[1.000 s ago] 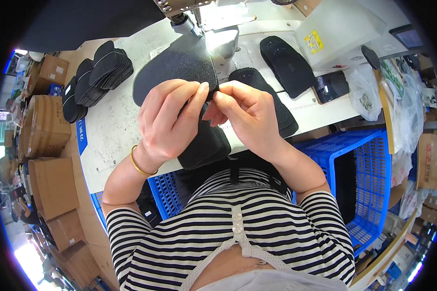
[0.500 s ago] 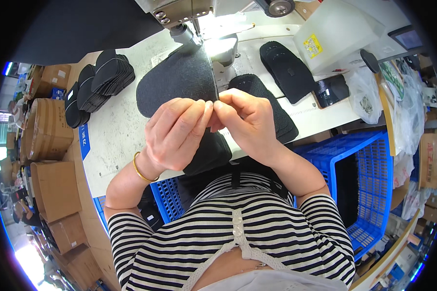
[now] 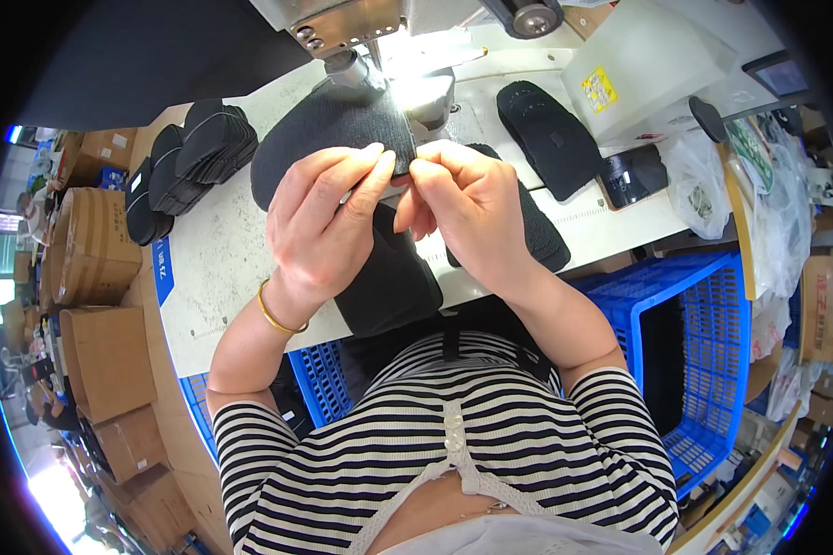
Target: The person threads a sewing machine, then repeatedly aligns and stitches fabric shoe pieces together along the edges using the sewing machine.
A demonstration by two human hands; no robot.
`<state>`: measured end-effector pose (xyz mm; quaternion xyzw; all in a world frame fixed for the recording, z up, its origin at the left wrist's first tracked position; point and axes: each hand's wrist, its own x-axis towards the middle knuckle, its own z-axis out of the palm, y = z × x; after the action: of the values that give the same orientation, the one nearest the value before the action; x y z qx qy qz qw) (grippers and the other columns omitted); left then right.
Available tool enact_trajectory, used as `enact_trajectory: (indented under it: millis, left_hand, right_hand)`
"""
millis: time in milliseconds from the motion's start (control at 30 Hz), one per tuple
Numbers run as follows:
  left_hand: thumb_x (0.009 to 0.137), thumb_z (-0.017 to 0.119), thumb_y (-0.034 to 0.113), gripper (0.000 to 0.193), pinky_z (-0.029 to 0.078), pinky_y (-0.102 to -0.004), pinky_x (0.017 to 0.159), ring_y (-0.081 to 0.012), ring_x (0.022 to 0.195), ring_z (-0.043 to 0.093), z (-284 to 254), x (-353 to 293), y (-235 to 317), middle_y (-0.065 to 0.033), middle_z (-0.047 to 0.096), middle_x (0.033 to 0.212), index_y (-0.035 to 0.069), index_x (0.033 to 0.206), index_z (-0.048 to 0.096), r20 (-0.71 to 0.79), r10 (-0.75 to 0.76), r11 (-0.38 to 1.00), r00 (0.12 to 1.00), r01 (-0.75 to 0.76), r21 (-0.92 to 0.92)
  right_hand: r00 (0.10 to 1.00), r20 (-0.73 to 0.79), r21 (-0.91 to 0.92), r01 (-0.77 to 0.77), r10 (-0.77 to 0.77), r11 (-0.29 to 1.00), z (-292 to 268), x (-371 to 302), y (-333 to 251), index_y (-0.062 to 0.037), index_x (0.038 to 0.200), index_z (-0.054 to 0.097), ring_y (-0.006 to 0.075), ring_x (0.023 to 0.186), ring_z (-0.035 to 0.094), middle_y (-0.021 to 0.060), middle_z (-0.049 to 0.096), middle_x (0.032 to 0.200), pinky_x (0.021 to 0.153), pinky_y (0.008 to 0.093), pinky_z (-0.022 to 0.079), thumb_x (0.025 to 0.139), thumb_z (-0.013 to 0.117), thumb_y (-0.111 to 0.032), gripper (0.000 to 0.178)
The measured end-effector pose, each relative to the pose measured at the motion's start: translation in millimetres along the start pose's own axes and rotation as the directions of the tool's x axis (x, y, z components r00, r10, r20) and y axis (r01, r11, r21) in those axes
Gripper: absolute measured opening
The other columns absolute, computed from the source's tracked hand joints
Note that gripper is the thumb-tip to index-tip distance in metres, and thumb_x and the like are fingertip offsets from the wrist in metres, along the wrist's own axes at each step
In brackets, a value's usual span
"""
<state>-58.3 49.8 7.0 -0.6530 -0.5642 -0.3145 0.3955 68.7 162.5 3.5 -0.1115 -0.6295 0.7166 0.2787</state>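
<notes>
A black rounded fabric panel (image 3: 310,129) lies under the head of a sewing machine (image 3: 347,37), its right edge by the brightly lit needle area. My left hand (image 3: 319,222) pinches the panel's near edge, fingertips together. Close beside it, my right hand (image 3: 472,213) pinches the near right corner between thumb and forefinger. Below my hands, black fabric pieces (image 3: 393,291) rest at the table's front edge. More black textured pieces (image 3: 544,231) lie partly hidden behind my right hand.
Stacks of black rounded pieces (image 3: 204,143) stand at the table's left. Farther right are another black stack (image 3: 548,139), a phone (image 3: 633,176) and a clear plastic bag (image 3: 699,190). A blue crate (image 3: 736,351) sits right of my lap; cardboard boxes (image 3: 111,361) line the left.
Both hands have moved slightly away from me, toward the machine, with the panel's near edge. More of the black pieces at the table's front edge now shows.
</notes>
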Motion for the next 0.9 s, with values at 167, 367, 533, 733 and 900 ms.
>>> enact_trajectory:
  millis: [167,367,533,733,900]
  left_hand:
    - [0.053,0.068,-0.002,0.036,0.056,-0.0326,0.068,-0.0246,0.082,0.066,8,5,-13,-0.01,0.068,0.089,-0.004,0.089,0.073,-0.056,0.036,0.999,0.998,-0.036,0.009]
    - [0.05,0.067,-0.001,0.037,0.056,-0.0327,0.067,-0.0243,0.081,0.066,11,9,-29,-0.0094,0.067,0.087,-0.004,0.087,0.071,-0.045,0.127,0.991,0.991,-0.125,0.05]
    - [0.049,0.064,0.002,0.039,0.056,-0.0327,0.068,-0.0239,0.082,0.065,15,13,-41,-0.0097,0.067,0.09,-0.004,0.087,0.071,-0.038,0.182,0.98,0.983,-0.178,0.085]
    - [0.053,0.066,0.004,0.036,0.055,-0.0328,0.067,-0.023,0.083,0.064,21,14,-47,-0.0075,0.066,0.09,-0.003,0.088,0.07,-0.038,0.191,0.971,0.981,-0.183,0.156]
    - [0.056,0.068,0.002,0.033,0.056,-0.0331,0.068,-0.0231,0.084,0.064,23,14,-46,-0.0076,0.066,0.091,-0.003,0.088,0.07,-0.049,0.203,0.964,0.978,-0.191,0.185]
  right_hand:
    - [1.0,-0.019,0.079,0.013,-0.011,0.997,4,15,8,0.0021,0.077,0.062,0.006,0.049,0.056,0.0064,0.065,0.06,0.048,0.0206,0.044,0.092,0.052,-0.009,0.022]
    - [0.999,-0.029,0.148,0.023,-0.018,0.989,8,26,10,0.002,0.082,0.066,0.0056,0.05,0.055,0.0066,0.065,0.062,0.047,0.0201,0.043,0.094,0.054,-0.009,0.019]
    - [1.0,-0.004,0.158,-0.012,0.012,0.987,3,20,13,0.0009,0.091,0.068,0.0066,0.052,0.056,0.007,0.066,0.064,0.048,0.0202,0.044,0.095,0.056,-0.009,0.017]
    - [0.999,0.028,0.097,-0.041,0.039,0.994,-1,12,14,0.002,0.097,0.069,0.0077,0.054,0.057,0.0089,0.067,0.068,0.052,0.0191,0.047,0.1,0.051,-0.012,0.023]
    - [0.997,0.031,0.125,-0.072,0.068,0.99,1,12,13,0.0017,0.092,0.068,0.0062,0.053,0.057,0.007,0.067,0.065,0.05,0.0203,0.046,0.095,0.055,-0.01,0.018]
